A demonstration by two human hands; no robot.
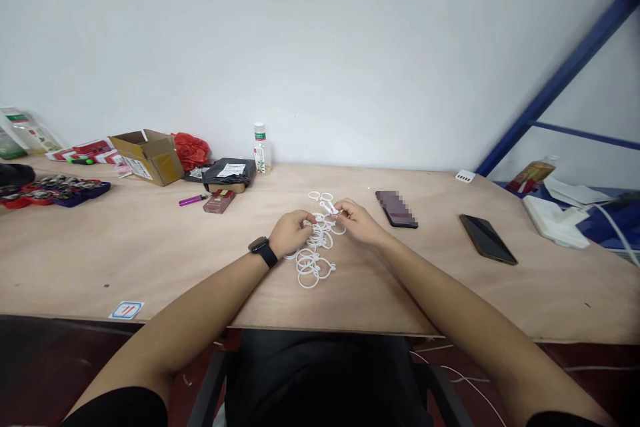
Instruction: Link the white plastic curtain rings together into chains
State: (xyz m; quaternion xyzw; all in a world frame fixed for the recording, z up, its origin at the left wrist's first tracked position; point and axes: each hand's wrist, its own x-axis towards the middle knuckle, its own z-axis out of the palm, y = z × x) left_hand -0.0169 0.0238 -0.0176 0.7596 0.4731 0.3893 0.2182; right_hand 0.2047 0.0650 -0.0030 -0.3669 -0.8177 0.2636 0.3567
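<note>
A loose heap of white plastic rings point(309, 277) with small clips lies on the wooden table in front of me. My left hand point(293, 232), with a black watch point(263, 251) on its wrist, is at the left side of the heap, its thumb and fingertips closed on a white ring. Opposite it, my right hand point(357, 221) pinches a small white plastic clip point(329, 207) that points up and to the left. Two rings point(327, 196) lie flat just beyond the fingers. The hands and overlapping rings partly hide the middle of the heap.
Right of the hands lie two phones, one point(397, 208) nearer and another point(487, 239) farther right. Leftward are a cigarette box point(219, 201), a purple lighter point(193, 200), a black package point(230, 173), an open carton point(163, 163) and a bottle point(260, 149) by the wall.
</note>
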